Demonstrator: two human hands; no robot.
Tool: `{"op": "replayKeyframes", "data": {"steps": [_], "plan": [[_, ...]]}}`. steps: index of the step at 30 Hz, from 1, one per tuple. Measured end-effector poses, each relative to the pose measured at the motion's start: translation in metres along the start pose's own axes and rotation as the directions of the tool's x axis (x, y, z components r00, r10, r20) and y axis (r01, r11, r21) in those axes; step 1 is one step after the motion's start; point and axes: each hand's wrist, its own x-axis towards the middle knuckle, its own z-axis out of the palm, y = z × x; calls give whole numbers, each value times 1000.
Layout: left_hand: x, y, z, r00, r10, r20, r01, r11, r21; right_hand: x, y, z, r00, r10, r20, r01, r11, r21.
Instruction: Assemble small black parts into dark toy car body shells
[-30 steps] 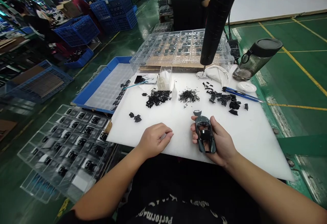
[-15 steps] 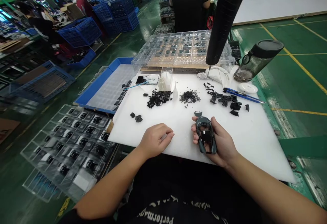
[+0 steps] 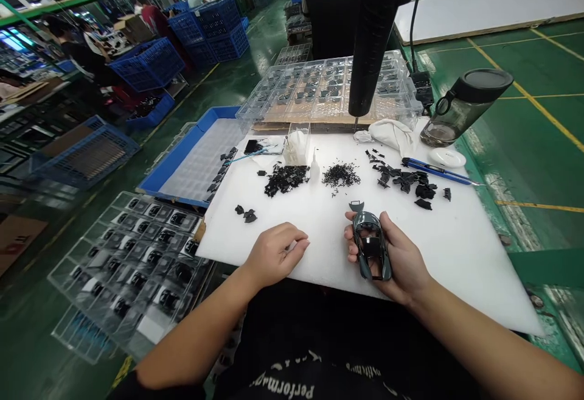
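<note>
A dark grey model car body shell [image 3: 371, 246], with openings along its middle, lies in my right hand [image 3: 404, 260], gripped between the thumb and fingers. A small grey curved piece [image 3: 356, 206] is just beyond its far end; whether they touch I cannot tell. My left hand [image 3: 276, 252] rests at the near edge of the white foam board [image 3: 319, 275], fingers curled and thumb against the index finger. Anything inside that pinch is hidden. Ahead are a pile of tiny black parts [image 3: 341, 175], a heap of black pieces [image 3: 286, 179] and a small white bottle [image 3: 314, 168].
A black electric screwdriver [image 3: 365, 53] hangs over the board. At the right are dark parts [image 3: 404, 179], blue tweezers [image 3: 438, 170] and a bottle [image 3: 463, 111]. Clear compartment trays [image 3: 328, 77] stand behind; a blue tray [image 3: 176, 159] and another parts tray [image 3: 137, 254] are at left.
The view has shifted slightly, so the screwdriver appears further left and the board a little to the right. Both hands keep their pose, and the shell stays in my right hand.
</note>
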Motion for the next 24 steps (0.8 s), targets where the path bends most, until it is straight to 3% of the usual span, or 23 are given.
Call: {"op": "replayKeyframes", "data": {"steps": [3, 6, 10, 15, 24], "plan": [[4, -4, -16, 995, -54, -86, 62, 994, 93, -2, -2, 7, 999, 23, -42, -23, 1000, 8], [16, -13, -35, 973, -156, -170, 197, 944, 265, -1, -3, 6, 997, 45, -69, -44, 999, 14], [39, -25, -51, 961, -242, -132, 275, 842, 464, 3, -1, -7, 998, 45, -54, -44, 999, 17], [66, -29, -41, 954, -297, -43, 276, 814, 511, 4, 2, -17, 999, 36, -16, -36, 999, 17], [87, -62, -15, 934, -349, -80, 335, 772, 540, 5, 9, -23, 999, 2, 51, -2, 1000, 4]]}}
